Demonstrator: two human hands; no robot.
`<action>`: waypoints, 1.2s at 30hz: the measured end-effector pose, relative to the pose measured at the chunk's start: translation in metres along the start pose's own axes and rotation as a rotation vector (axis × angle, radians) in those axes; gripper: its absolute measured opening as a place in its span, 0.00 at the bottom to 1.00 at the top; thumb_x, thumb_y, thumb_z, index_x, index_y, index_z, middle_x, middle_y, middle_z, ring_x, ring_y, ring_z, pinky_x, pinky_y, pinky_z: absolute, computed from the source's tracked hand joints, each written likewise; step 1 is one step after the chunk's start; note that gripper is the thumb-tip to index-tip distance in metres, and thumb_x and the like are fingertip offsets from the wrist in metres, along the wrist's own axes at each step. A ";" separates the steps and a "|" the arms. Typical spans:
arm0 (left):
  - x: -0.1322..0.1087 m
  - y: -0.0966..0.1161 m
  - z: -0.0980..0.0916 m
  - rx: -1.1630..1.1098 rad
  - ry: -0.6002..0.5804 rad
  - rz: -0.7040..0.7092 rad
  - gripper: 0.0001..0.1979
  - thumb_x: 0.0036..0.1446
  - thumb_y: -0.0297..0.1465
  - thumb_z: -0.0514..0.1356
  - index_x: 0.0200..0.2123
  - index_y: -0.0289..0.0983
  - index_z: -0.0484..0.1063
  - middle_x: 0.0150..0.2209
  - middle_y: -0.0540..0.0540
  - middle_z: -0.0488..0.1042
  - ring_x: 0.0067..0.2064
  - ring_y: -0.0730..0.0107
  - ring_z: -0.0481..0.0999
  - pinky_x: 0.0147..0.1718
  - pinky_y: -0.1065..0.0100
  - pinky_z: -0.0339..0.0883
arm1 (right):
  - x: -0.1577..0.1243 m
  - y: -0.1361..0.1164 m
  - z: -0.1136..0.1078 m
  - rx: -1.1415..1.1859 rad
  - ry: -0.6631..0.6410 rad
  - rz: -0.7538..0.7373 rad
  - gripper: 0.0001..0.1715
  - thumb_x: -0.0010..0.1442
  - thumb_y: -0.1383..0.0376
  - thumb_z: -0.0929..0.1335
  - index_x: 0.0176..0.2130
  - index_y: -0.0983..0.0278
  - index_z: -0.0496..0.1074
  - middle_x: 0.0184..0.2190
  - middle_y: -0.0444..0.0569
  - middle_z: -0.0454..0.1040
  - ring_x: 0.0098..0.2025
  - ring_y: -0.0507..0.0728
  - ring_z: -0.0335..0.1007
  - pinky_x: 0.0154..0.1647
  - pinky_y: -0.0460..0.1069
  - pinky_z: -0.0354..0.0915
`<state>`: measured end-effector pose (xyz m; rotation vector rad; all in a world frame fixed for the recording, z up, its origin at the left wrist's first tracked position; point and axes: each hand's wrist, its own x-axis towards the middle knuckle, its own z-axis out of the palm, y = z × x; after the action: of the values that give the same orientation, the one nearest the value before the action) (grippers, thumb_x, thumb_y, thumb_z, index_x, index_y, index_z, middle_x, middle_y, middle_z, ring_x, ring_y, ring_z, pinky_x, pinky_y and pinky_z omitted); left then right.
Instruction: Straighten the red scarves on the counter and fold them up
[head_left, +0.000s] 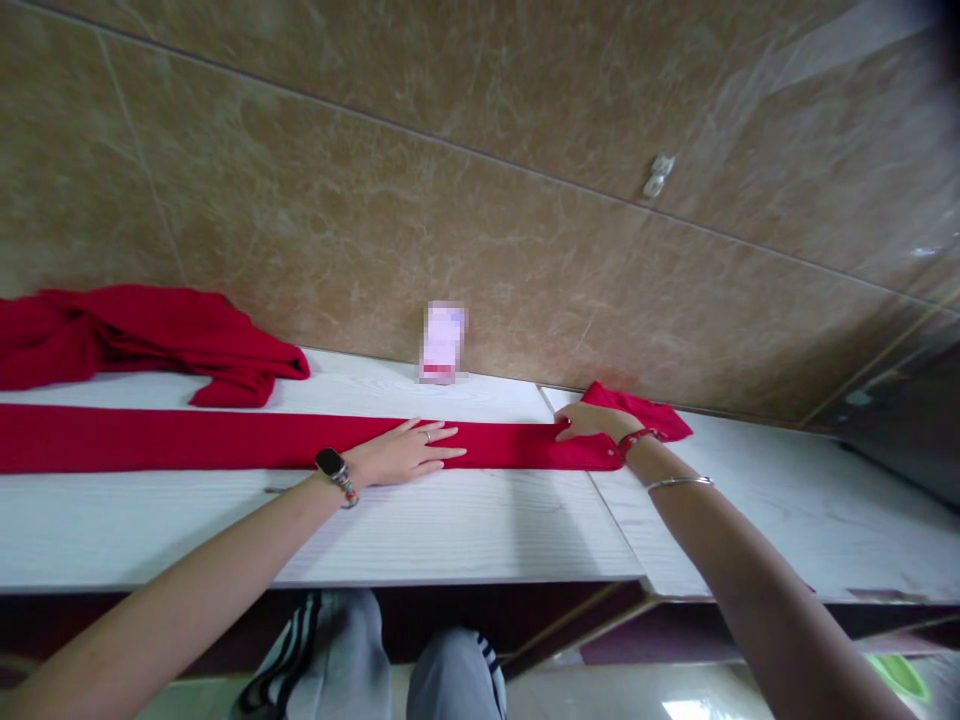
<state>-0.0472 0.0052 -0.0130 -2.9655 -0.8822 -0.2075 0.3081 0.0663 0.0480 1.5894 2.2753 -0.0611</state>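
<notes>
A long red fabric strip (187,438) lies flat along the white table, running off the left edge of the view. Its right end is rounded and has a small light spot. My left hand (401,453) rests flat on the strip with its fingers stretched apart. Close to the right end, my right hand (592,422) touches the strip's upper edge with fingers bent together; what its fingertips pinch, if anything, is hidden. Just behind that hand lies a small folded red cloth (664,415).
A crumpled red cloth (165,335) lies at the back left by the brown marbled wall (375,220). A blurred-out phone-shaped item (442,342) leans there. A seam crosses the white table (465,530), whose front edge is above my knees. A green basin (900,677) sits lower right.
</notes>
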 end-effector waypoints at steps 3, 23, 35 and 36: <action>0.000 0.002 0.001 0.016 -0.009 0.044 0.20 0.65 0.36 0.43 0.59 0.54 0.51 0.63 0.52 0.50 0.63 0.64 0.46 0.58 0.57 0.36 | -0.003 0.003 -0.008 -0.045 -0.008 -0.013 0.20 0.53 0.57 0.67 0.44 0.63 0.73 0.43 0.54 0.74 0.43 0.61 0.70 0.42 0.50 0.64; -0.002 0.009 -0.002 0.003 0.049 -0.168 0.25 0.62 0.46 0.41 0.60 0.47 0.51 0.62 0.47 0.53 0.62 0.56 0.49 0.56 0.48 0.41 | -0.023 -0.024 -0.082 -0.164 0.340 0.403 0.15 0.52 0.72 0.65 0.39 0.75 0.74 0.38 0.69 0.74 0.40 0.68 0.71 0.36 0.55 0.66; -0.001 0.004 0.000 -0.056 -0.010 -0.167 0.23 0.63 0.43 0.41 0.60 0.47 0.50 0.62 0.47 0.52 0.63 0.56 0.47 0.56 0.46 0.41 | -0.034 -0.106 -0.117 -0.062 0.325 -0.010 0.11 0.47 0.70 0.65 0.29 0.67 0.78 0.28 0.53 0.77 0.30 0.58 0.72 0.31 0.48 0.64; -0.001 0.004 0.001 -0.055 -0.017 -0.166 0.23 0.63 0.43 0.41 0.60 0.47 0.50 0.62 0.47 0.52 0.63 0.56 0.47 0.56 0.45 0.40 | -0.036 -0.117 -0.120 -0.040 0.333 -0.045 0.11 0.47 0.70 0.65 0.29 0.66 0.78 0.27 0.52 0.77 0.30 0.57 0.71 0.30 0.47 0.63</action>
<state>-0.0458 0.0017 -0.0138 -2.9478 -1.1443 -0.2150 0.1792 0.0196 0.1516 1.6284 2.5413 0.2553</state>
